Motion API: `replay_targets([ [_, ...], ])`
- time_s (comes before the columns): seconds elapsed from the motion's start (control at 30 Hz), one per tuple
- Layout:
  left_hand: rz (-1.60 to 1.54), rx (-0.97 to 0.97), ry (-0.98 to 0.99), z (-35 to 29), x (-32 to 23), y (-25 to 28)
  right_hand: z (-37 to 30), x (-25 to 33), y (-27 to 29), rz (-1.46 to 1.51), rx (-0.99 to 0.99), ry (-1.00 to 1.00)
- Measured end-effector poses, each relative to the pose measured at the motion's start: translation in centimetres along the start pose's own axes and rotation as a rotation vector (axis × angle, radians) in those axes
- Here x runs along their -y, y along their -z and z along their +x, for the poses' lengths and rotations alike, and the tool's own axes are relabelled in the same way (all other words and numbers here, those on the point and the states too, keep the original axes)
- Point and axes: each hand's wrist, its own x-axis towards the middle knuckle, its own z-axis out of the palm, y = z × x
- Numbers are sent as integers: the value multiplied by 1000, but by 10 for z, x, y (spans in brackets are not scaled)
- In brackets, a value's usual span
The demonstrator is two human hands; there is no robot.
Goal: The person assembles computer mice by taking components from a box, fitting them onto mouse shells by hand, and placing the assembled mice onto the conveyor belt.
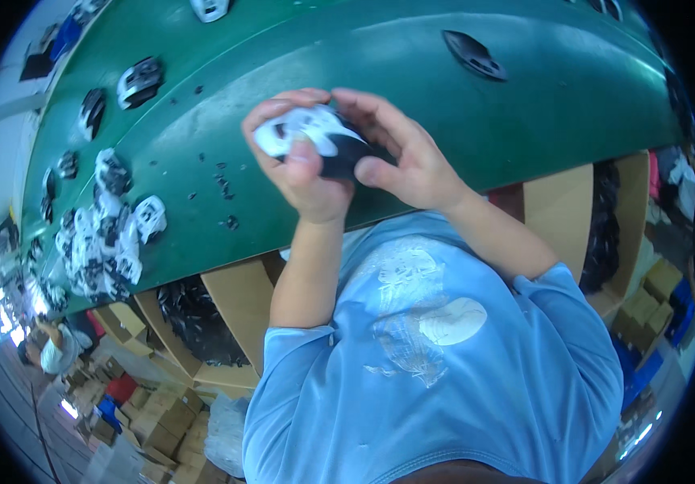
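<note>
Above the near edge of the green table (347, 48), both my hands grip one white-and-black moulded plastic shell (307, 125). My left hand (315, 189) curls round its white side, thumb pressed on the face. From the other side my right hand (420, 165) closes on the black part, with the thumb low and the fingers over the top. The fingers partly cover the shell, and some blur hides its details.
At the left lies a pile of white-and-black shells (93, 242), beside small black bits (223, 185). Farther off rest a white-and-black shell (139, 83) and a dark shell (475, 55). Cardboard boxes (235, 294) lined with black plastic stand below the near edge. A person (57, 347) is at far left.
</note>
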Motion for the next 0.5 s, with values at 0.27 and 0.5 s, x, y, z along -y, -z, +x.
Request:
replay_targets([
  [0.27,190,206,-90,17,-9,11,26,9,17,-169,268,6],
  [0.5,1056,374,-654,77,-86,82,106,10,35,-289,311,-3],
])
